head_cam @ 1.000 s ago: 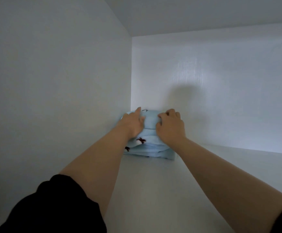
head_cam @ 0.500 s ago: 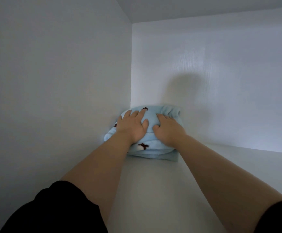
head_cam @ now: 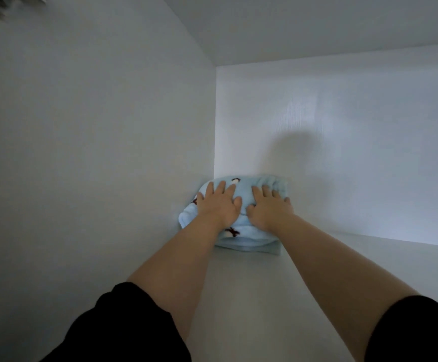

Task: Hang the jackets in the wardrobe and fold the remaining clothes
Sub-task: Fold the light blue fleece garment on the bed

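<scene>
Folded blue fleece (head_cam: pixel 241 231) in shelf (head_cam: pixel 278 296) corner: our left hand (head_cam: pixel 219 203) and right hand (head_cam: pixel 268 207), fingers spread flat, press it compact

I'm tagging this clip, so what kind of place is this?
Probably inside a white wardrobe compartment: a side panel, back panel and shelf, with both hands pressing a folded blue garment into the corner.

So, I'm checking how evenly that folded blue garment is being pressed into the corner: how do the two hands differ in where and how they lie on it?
The left hand lies on the folded blue garment nearer the side wall, fingers spread wide; the right hand lies toward the garment's free right edge, fingers closer together. The left fingertips reach slightly farther back. Both lie flat, palms down, gripping nothing.
</scene>
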Demonstrator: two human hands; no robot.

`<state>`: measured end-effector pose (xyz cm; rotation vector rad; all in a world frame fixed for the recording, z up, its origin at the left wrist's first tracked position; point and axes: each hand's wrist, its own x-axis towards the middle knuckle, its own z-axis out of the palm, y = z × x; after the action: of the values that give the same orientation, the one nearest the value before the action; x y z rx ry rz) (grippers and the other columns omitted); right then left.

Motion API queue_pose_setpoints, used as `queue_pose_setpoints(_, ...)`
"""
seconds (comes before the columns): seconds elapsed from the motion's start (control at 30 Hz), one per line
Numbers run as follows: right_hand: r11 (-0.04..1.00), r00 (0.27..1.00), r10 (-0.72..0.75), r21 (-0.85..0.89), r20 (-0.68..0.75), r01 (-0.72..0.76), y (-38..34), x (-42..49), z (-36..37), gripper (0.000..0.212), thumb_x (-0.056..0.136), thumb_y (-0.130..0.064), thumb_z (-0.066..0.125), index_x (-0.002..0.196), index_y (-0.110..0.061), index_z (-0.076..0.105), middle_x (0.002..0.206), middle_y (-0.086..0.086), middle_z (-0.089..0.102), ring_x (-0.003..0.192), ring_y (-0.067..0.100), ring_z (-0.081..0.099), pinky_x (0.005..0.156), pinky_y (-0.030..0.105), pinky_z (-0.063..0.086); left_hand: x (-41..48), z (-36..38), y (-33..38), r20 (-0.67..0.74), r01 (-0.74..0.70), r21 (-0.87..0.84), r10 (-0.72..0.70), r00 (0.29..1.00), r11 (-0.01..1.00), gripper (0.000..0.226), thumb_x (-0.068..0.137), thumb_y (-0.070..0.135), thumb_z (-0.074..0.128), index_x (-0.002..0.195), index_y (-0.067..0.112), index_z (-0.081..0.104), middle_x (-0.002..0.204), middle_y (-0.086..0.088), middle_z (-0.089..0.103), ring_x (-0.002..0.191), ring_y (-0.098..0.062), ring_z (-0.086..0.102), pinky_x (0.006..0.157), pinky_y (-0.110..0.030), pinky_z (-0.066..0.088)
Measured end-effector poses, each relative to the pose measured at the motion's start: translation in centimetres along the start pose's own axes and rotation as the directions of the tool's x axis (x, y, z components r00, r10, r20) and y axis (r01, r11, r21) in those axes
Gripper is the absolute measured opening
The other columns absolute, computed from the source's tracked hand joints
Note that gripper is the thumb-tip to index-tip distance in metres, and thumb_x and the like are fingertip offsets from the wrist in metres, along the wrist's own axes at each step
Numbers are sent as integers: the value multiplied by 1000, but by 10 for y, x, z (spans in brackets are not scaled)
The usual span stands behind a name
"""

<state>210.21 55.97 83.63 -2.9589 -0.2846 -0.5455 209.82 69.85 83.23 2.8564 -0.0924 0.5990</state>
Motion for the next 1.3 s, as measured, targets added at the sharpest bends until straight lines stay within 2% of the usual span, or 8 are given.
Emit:
queue_pose_setpoints(0.13,998,997,-54,26,-64,55,-1,-25,-19,57,99,-36,30,151,-16,16,159,8,12,144,26,17,114,49,17,-24,-19,-2,-53,-63,-3,62,997,998,61,101,47,25,154,24,6,161,-2,9,147,-25,5,117,-50,7)
queue_pose_setpoints(0.33,996,993,-94,3,-67,94,-7,-71,-45,59,101,-36,30,151,-11,12,160,9,8,146,24,13,116,44,14,-67,-37,-4,-83,-122,62,127,988,991,59,101,46,25,153,22,11,160,-4,11,147,-24,6,117,-52,8)
queue_pose_setpoints(0.53,996,987,-94,-22,-132,92,-12,-124,-57,60,101,-36,31,151,-10,11,160,9,6,146,24,12,117,45,11,-110,-45,-11,-161,-178,109,194,968,978,58,100,43,32,152,23,15,159,-4,13,147,-24,7,117,-50,10)
queue_pose_setpoints(0.67,990,971,-115,-110,-208,93,-15,-155,-64,60,101,-36,30,152,-10,11,161,9,3,147,23,7,118,46,7,-137,-51,-8,-238,-173,166,210,948,971,61,99,42,33,153,23,10,160,-5,9,148,-24,4,118,-47,8)
queue_pose_setpoints(0.8,990,951,-108,-114,-289,77,-22,-204,-81,60,101,-35,32,151,-10,12,160,10,4,147,24,7,118,47,7,-183,-66,6,-313,-156,203,215,925,967,63,100,43,30,153,23,6,161,-6,5,148,-24,2,118,-48,8)
queue_pose_setpoints(1.0,990,936,-129,-105,-327,99,-30,-277,-101,60,100,-33,34,152,-9,12,160,11,5,147,24,8,118,47,7,-261,-87,31,-348,-200,228,271,898,953,65,99,43,33,153,21,5,161,-8,5,148,-26,1,118,-49,8)
queue_pose_setpoints(1.3,994,912,-71,-110,-403,28,-15,-437,-129,60,99,-35,33,151,-10,16,160,11,8,147,25,12,117,49,6,-418,-116,91,-356,-154,212,223,907,965,66,99,43,30,153,23,-3,161,-6,-5,148,-25,-4,117,-49,3)
